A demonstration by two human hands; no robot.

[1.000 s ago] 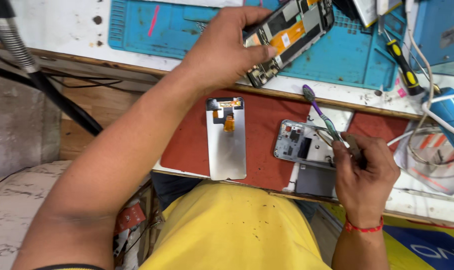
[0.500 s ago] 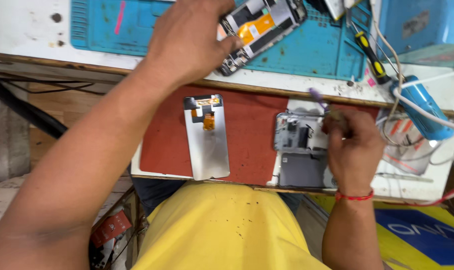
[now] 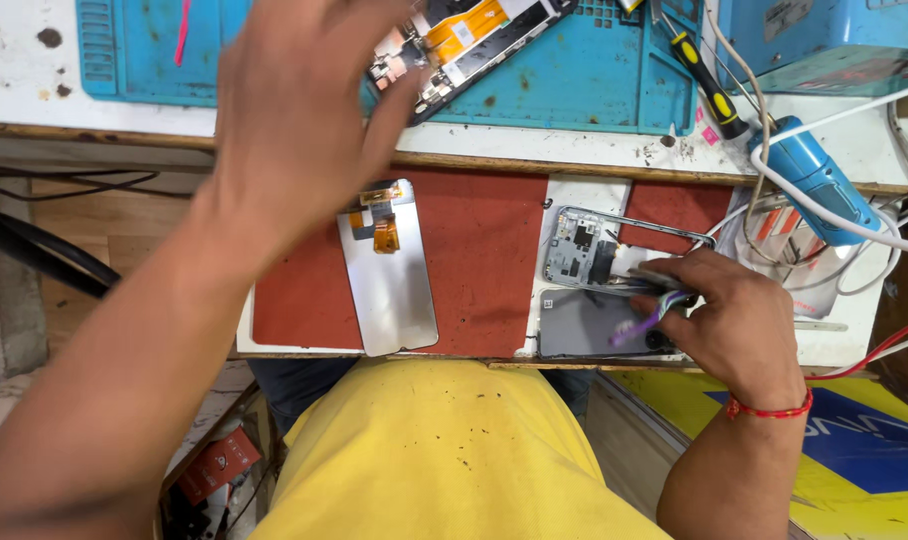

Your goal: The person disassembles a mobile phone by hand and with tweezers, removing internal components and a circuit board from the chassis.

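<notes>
The work in hand looks like phone disassembly, at the stage of sorting the separated parts. The left hand (image 3: pixel 294 110) hovers with fingers spread wide, holding nothing, just beside the opened phone body (image 3: pixel 464 40) with its orange flex cable, which lies on the blue mat (image 3: pixel 594 70) at the far side of the counter (image 3: pixel 34 80). The right hand (image 3: pixel 734 320) is closed around a purple-handled tool (image 3: pixel 646 320), resting on the phone frame (image 3: pixel 584 250) above the grey back cover (image 3: pixel 584 325). The detached screen panel (image 3: pixel 389 275) lies face down on the red pad (image 3: pixel 484 250), apart from both hands. A yellow screwdriver (image 3: pixel 704 80) lies near a blue heat tool (image 3: pixel 814 180).
</notes>
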